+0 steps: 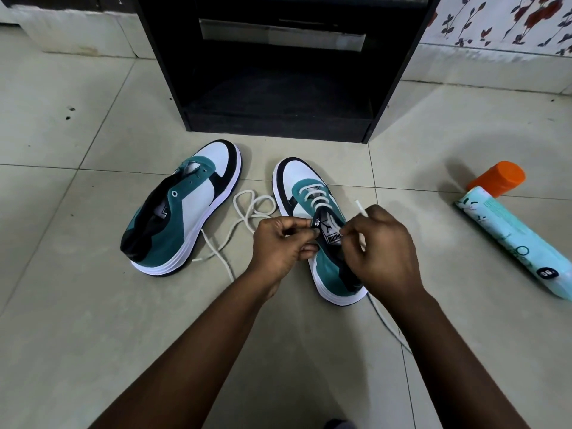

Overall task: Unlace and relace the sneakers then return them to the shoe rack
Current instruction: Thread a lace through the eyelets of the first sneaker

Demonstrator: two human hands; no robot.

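right sneaker (322,230) under both hands | left hand (280,243) pinching tongue edge | right hand (382,247) pinching soft lace (360,208) near stiff tip, best hold for threading

You look down into soft, dim indoor light with a cool green cast on the floor tiles (93,119). The black shoe rack (278,72) at twelve o'clock swallows nearly all detail; only a pale reflection shows on its upper shelf. Shadows stay faint: a smudged one lies beside the spray can (507,224) at three o'clock, and thin ones hug the soles of the sneakers. The centre reads sharp, down to the lettering on the tongue label. Wide-angle distortion bends the tile joints and stretches your forearms toward six o'clock, where the edges soften. No harsh glare appears.
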